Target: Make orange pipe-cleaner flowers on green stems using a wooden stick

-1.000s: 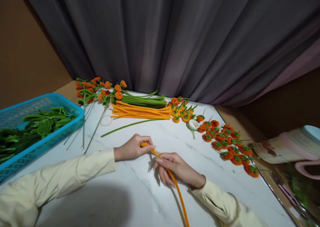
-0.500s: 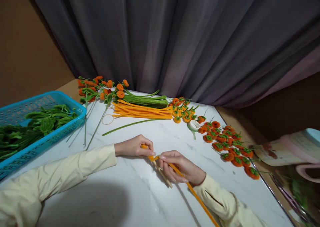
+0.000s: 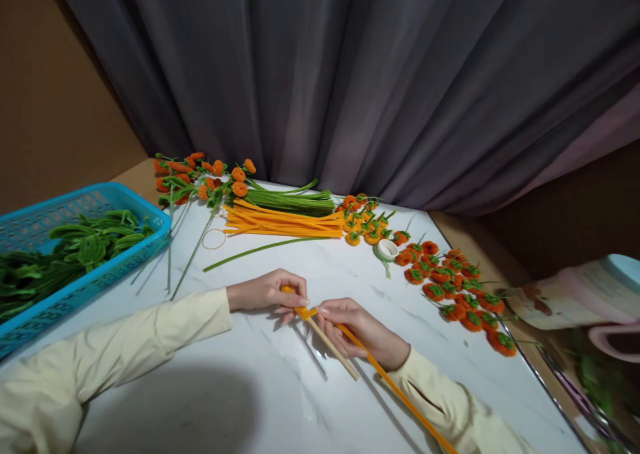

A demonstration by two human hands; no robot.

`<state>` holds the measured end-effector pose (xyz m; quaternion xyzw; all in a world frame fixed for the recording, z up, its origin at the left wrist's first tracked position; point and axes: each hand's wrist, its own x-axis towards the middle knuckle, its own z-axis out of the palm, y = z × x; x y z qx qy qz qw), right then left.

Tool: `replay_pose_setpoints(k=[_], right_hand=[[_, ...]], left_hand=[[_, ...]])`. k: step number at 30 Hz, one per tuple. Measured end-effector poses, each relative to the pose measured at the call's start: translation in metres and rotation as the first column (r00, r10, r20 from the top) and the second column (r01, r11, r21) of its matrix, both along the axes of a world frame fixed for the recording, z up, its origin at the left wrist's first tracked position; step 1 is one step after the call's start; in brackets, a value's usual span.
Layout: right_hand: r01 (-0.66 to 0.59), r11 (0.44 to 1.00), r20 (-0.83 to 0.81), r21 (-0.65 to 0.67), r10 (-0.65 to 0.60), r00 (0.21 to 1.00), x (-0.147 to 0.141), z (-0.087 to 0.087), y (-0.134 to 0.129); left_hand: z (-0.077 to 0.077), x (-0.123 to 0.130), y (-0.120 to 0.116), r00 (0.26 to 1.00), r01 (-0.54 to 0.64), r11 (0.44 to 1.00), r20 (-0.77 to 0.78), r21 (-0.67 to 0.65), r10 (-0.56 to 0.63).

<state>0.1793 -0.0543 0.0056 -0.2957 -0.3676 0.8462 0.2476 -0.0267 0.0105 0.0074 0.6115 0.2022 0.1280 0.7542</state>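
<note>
Strip, fuzzy orange, wraps thin pale rod above marbled tabletop; left hand pinches wrapped end, right hand pinches strip, whose tail leaves frame, left fingertips partly hidden.

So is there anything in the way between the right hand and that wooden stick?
Nothing visible blocks it. The right hand pinches the orange strip, and only a short bit of that strip spans the gap to the wooden stick, whose wrapped end the left hand holds.
</note>
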Motion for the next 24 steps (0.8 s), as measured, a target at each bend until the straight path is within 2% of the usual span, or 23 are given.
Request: replay_pose_setpoints(k=[10,14,20,24], right_hand=[[0.069,0.998,0.038,0.012,-0.069,0.997,-0.0014,-0.0073,-0.0031],[0.098,0.994,0.05,0.045,-0.1,0.994,-0.004,-0.0051,-0.0046],[0.039,0.997,0.053,0.063,-0.043,0.998,-0.0051,-0.0064,-0.0017],[0.047,0.997,0.023,0.058,-0.048,0.999,-0.0058,-0.0074,-0.0016]], left_hand=[[-0.0022,0.002,0.0,0.996,-0.05,0.998,0.067,-0.038,0.053],[-0.0021,0.002,-0.0003,0.994,-0.09,0.996,0.054,-0.005,0.091],[-0.0025,0.0031,-0.0017,0.984,-0.173,0.985,0.052,0.026,0.171],[-0.0012,0.0048,-0.0032,0.974,-0.225,0.973,0.032,0.046,0.223]])
